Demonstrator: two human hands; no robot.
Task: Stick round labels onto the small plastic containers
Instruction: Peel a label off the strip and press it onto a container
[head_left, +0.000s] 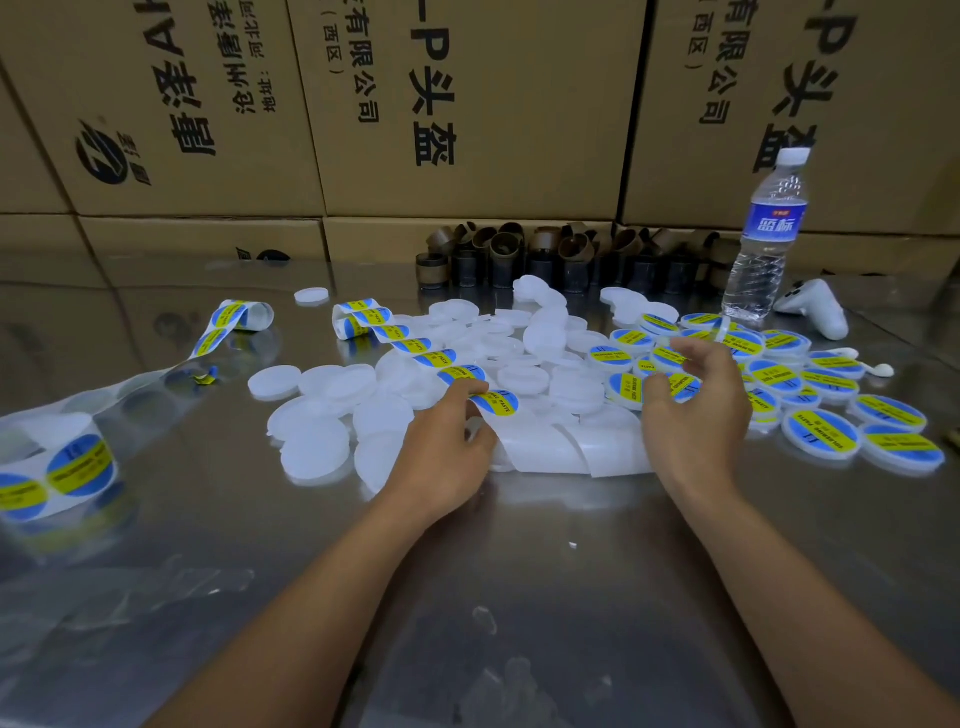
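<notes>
A pile of small round white plastic containers (332, 387) without labels lies at the table's middle. To the right sit several containers with blue-and-yellow round labels (821, 434). A label strip (415, 345) runs from a curl at the back down to my left hand (447, 452), which holds the strip near a round label (497, 402) at its end. Bare backing paper (571, 449) trails right under my hands. My right hand (696, 410) hovers with fingers loosely curled over a labelled container (626, 388); whether it grips anything is unclear.
A label roll (57, 467) sits at the left edge, its strip reaching a second curl (241, 314). A water bottle (766, 239), a white controller (813, 306), brown empty roll cores (545, 254) and stacked cardboard boxes (457, 104) line the back. The table (519, 597) is shiny metal.
</notes>
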